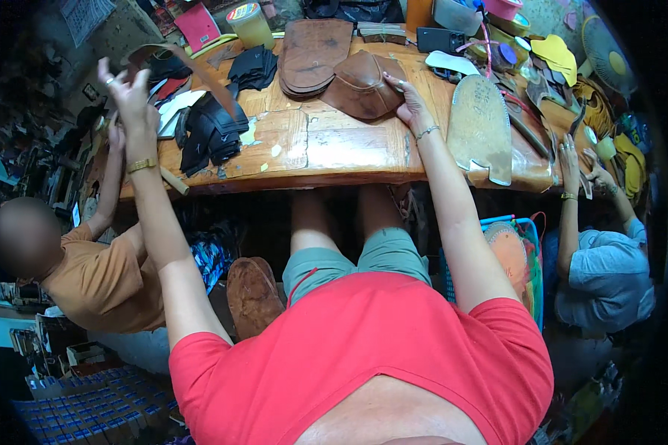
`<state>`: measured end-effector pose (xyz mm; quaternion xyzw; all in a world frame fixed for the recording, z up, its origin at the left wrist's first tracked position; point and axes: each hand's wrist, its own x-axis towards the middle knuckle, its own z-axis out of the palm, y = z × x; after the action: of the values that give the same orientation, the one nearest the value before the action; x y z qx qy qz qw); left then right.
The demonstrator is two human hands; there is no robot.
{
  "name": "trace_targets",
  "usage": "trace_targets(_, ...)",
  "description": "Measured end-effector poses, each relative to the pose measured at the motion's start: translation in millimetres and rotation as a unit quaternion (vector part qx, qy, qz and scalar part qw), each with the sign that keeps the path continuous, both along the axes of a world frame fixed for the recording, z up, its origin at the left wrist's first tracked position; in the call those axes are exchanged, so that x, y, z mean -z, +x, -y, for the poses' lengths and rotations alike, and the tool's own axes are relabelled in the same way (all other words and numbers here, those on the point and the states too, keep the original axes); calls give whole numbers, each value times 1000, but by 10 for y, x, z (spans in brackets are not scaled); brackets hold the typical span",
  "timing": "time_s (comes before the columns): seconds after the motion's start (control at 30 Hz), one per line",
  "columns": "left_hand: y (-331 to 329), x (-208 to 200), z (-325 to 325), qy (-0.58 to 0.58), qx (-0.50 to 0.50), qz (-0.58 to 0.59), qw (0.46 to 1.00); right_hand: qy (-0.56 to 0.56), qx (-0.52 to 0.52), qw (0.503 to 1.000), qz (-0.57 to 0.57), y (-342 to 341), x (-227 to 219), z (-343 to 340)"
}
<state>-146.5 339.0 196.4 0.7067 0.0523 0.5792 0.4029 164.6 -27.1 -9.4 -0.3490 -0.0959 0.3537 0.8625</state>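
Note:
My right hand (414, 108) grips the edge of a brown shaped leather piece (364, 87) with a raised curved seam, thumb on top. Part of that piece overlaps a stack of rounded brown leather panels (315, 52) on the wooden table (349, 148). At the far left my left hand (132, 104) is raised above the table's edge. A long brown leather strip (204, 73) arches from its fingers over to a pile of black leather pieces (211, 126). Some of its fingers stick out, while others seem closed on the strip.
Right of my right arm lies a large tan template (479, 126). Black folded pieces (253, 68), a clear tub (250, 27) and a black phone-like object (439, 40) line the back. Co-workers sit at left, in an orange shirt (107, 278), and right, in a grey-blue shirt (605, 278).

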Motion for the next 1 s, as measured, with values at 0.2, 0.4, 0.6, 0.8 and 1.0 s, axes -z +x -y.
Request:
trace_targets(0.2, 571, 415, 908, -149, 242, -232, 930, 14, -26, 999, 40, 7, 11, -48)
trace_targets(0.4, 712, 844, 1295, -218, 334, -389, 830, 9, -17, 998, 60, -130, -95, -4)
trace_targets(0.6, 966, 486, 1244, -137, 424, -330, 832, -4, -15, 999, 49, 39, 48, -23)
trace_targets(0.8, 1163, -160, 1645, -110, 415, -144, 892, 18, 20, 999, 44, 21, 38, 9)
trace_targets(1.0, 796, 366, 1991, -53, 294, -33, 954, 119, 47, 992, -16, 171, 33, 107)
